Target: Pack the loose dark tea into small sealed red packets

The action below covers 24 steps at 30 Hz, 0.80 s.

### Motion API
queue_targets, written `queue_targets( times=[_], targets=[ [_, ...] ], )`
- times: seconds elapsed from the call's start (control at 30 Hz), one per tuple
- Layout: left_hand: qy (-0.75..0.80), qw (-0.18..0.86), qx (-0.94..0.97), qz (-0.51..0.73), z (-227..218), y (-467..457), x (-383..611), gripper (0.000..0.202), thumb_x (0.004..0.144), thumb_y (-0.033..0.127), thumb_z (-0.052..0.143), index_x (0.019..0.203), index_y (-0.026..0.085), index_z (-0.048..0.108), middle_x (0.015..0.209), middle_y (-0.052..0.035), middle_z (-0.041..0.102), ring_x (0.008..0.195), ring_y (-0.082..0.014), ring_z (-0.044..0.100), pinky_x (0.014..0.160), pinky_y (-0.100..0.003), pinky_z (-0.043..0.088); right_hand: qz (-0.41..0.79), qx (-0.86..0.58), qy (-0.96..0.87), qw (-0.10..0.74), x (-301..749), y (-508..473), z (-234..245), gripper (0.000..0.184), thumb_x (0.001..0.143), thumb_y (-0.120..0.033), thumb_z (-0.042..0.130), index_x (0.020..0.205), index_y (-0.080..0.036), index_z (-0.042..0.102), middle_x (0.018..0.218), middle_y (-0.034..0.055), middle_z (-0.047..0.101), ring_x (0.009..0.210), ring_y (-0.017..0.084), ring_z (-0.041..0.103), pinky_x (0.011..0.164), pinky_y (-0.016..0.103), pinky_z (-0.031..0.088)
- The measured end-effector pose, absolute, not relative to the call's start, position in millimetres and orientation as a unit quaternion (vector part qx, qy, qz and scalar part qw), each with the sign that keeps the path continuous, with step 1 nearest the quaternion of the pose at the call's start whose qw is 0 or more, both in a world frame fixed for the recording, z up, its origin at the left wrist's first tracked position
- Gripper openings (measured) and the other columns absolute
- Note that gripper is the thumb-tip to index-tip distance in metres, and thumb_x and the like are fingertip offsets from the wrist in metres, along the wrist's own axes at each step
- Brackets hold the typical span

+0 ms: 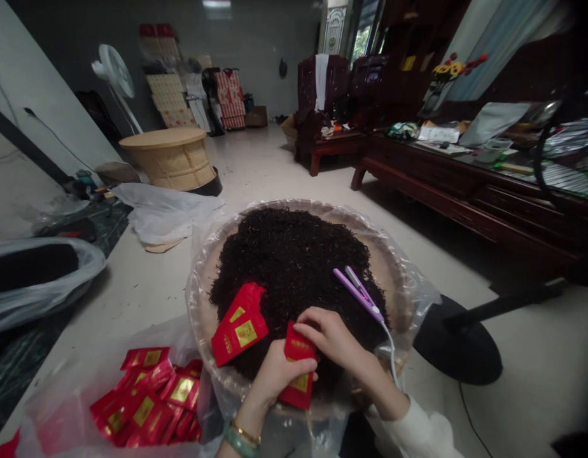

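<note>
Both my hands are on one red packet (300,383) with gold print, held over the near rim of a round basket (396,267). My left hand (280,374) grips its side, thumb across the front. At the packet's top edge, the fingers of my right hand (325,332) are closed on it. Dark, dry tea leaves (294,254) are heaped in the basket. Two or so flat red packets (241,327) lie on the leaves to the left. A purple hair straightener (358,294) with a white cord rests on the heap at right.
Several red packets (151,397) fill a clear plastic bag (60,407) at lower left. Another plastic-lined container (91,264) holds dark material. A black round stand base (459,343) stands right of the basket. Further back are a bamboo drum (172,159) and a wooden table (447,191).
</note>
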State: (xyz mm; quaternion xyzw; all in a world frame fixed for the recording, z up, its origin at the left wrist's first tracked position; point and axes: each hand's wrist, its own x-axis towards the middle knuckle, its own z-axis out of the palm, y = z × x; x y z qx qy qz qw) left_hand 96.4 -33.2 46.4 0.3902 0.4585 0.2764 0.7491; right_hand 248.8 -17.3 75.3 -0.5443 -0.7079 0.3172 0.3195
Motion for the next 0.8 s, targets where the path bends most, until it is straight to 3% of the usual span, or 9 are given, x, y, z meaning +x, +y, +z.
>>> queue_targets(
  times=[0.17, 0.3, 0.37, 0.43, 0.47, 0.53, 0.63, 0.8],
  targets=[
    [0.439, 0.754, 0.412, 0.264, 46.7, -37.9, 105.5, 0.026, 0.052, 0.02, 0.082, 0.072, 0.014, 0.066, 0.058, 0.0018, 0.065, 0.051, -0.0168, 0.064, 0.055, -0.029, 0.052, 0.185, -0.576, -0.771, 0.198, 236.6, -20.7, 70.2, 0.037, 0.089, -0.047, 0.06, 0.066, -0.018, 0.062, 0.067, 0.0027, 0.064, 0.062, 0.016, 0.057, 0.057, 0.026, 0.035],
    [0.443, 0.763, 0.393, 0.259, 46.0, -39.9, 107.0, 0.029, 0.05, 0.022, 0.085, 0.071, 0.014, 0.065, 0.058, 0.0018, 0.065, 0.049, -0.0159, 0.063, 0.054, -0.029, 0.053, 0.187, -0.561, -0.777, 0.217, 238.3, -18.7, 62.4, 0.043, 0.091, -0.051, 0.055, 0.063, -0.019, 0.061, 0.062, 0.0011, 0.063, 0.057, 0.014, 0.056, 0.056, 0.025, 0.033],
    [0.458, 0.759, 0.382, 0.262, 41.6, -39.8, 106.0, 0.035, 0.048, 0.029, 0.087, 0.072, 0.012, 0.067, 0.062, -0.0023, 0.069, 0.049, -0.0168, 0.064, 0.053, -0.029, 0.053, 0.171, -0.587, -0.75, 0.25, 251.7, -12.1, 61.0, 0.038, 0.093, -0.05, 0.052, 0.073, -0.02, 0.066, 0.071, 0.0031, 0.067, 0.068, 0.017, 0.06, 0.063, 0.026, 0.039],
    [0.473, 0.752, 0.365, 0.277, 35.3, -39.2, 104.8, 0.045, 0.045, 0.037, 0.089, 0.075, 0.01, 0.069, 0.07, -0.0079, 0.073, 0.05, -0.0179, 0.066, 0.053, -0.03, 0.053, 0.103, -0.652, -0.7, 0.273, 274.8, -1.6, 58.0, 0.031, 0.093, -0.046, 0.052, 0.098, -0.019, 0.067, 0.094, 0.0092, 0.069, 0.091, 0.024, 0.061, 0.078, 0.032, 0.043],
    [0.477, 0.749, 0.358, 0.289, 32.1, -38.9, 104.2, 0.051, 0.043, 0.041, 0.09, 0.077, 0.009, 0.07, 0.075, -0.0105, 0.074, 0.051, -0.0184, 0.066, 0.053, -0.03, 0.053, 0.054, -0.69, -0.671, 0.265, 288.5, 4.4, 55.0, 0.035, 0.092, -0.045, 0.054, 0.111, -0.017, 0.062, 0.108, 0.0144, 0.066, 0.103, 0.029, 0.058, 0.085, 0.037, 0.043],
    [0.48, 0.741, 0.352, 0.313, 26.7, -38.1, 103.2, 0.059, 0.041, 0.046, 0.09, 0.081, 0.008, 0.07, 0.082, -0.0146, 0.075, 0.052, -0.0192, 0.068, 0.053, -0.03, 0.053, 0.003, -0.763, -0.615, 0.201, 316.1, 15.8, 45.7, 0.051, 0.089, -0.042, 0.058, 0.129, -0.012, 0.05, 0.122, 0.0227, 0.059, 0.11, 0.035, 0.054, 0.086, 0.044, 0.043],
    [0.475, 0.735, 0.349, 0.336, 22.7, -37.3, 102.5, 0.066, 0.04, 0.05, 0.089, 0.086, 0.007, 0.071, 0.089, -0.0184, 0.076, 0.052, -0.02, 0.069, 0.053, -0.03, 0.054, 0.033, -0.8, -0.585, 0.134, 345.8, 26.5, 28.5, 0.051, 0.088, -0.034, 0.06, 0.131, -0.011, 0.047, 0.112, 0.0229, 0.063, 0.101, 0.034, 0.059, 0.082, 0.044, 0.044],
    [0.473, 0.729, 0.356, 0.343, 21.5, -36.7, 100.8, 0.064, 0.042, 0.049, 0.09, 0.087, 0.007, 0.071, 0.089, -0.019, 0.076, 0.053, -0.0197, 0.069, 0.053, -0.03, 0.054, 0.059, -0.782, -0.599, 0.16, 356.2, 23.4, 22.5, 0.042, 0.089, -0.031, 0.055, 0.126, -0.011, 0.053, 0.108, 0.0196, 0.066, 0.101, 0.032, 0.06, 0.084, 0.042, 0.045]
  ],
)
